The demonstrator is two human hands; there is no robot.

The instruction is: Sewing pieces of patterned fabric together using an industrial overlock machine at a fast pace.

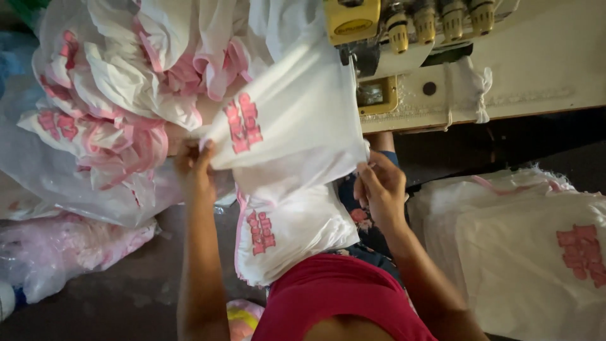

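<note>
Hands [192,167] [379,186] w/ grip on white bag [297,120] edges, sewing machine [404,38] close.

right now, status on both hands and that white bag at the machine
Left hand and right hand each pinch an edge of white bag. Bag held up at sewing machine. Bag pile on lap below.

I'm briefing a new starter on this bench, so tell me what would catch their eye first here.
First, the white bag with pink print, held taut at centre between the left hand and right hand, its upper edge at the sewing machine at the top. Next, the heap of bags with pink trim, upper left. Then the flat stack of printed bags, lower right.
</note>
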